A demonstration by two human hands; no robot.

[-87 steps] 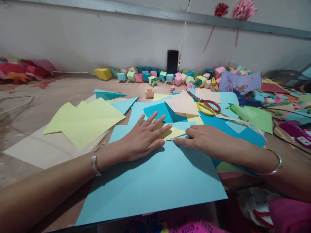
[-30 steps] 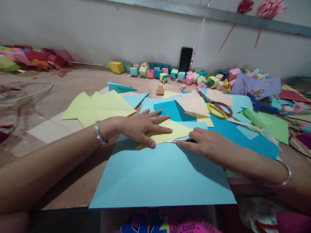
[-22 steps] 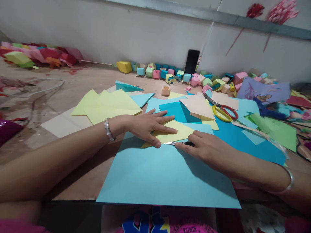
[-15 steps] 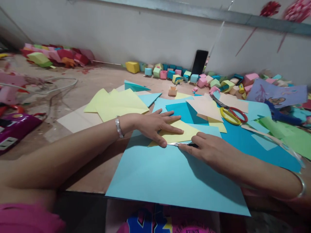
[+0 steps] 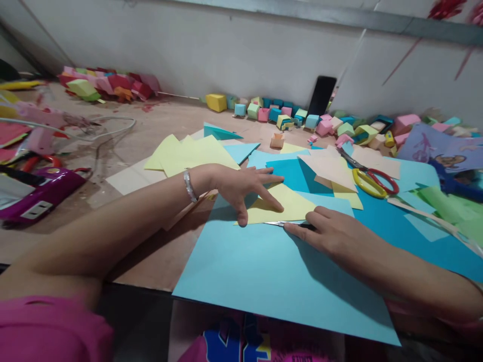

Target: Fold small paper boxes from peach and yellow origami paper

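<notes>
And here's the left hand [image 5: 249, 188], palm down with fingers spread, grasping nothing, its thumb and index finger pressed on a yellow piece of paper [image 5: 296, 201]. That yellow piece lies flat on the big light-blue sheet [image 5: 283, 286], whose front corners hang past the table [image 5: 147, 261] edge. Over to the right hand [image 5: 332, 231]: fingers curled firmly round a slim tool [image 5: 278, 223], dark at the handle, silver at the tip, index finger laid along it; knife or scissors, I can't tell. The silver tip sits right at the yellow paper's near edge, pointing toward the left thumb. Behind the hands, scissors [image 5: 377, 183] with one red and one yellow handle loop rest on loose paper, a tiny peach box [image 5: 276, 141] sits near, and a phone [image 5: 322, 95] leans on the wall [image 5: 188, 50].
</notes>
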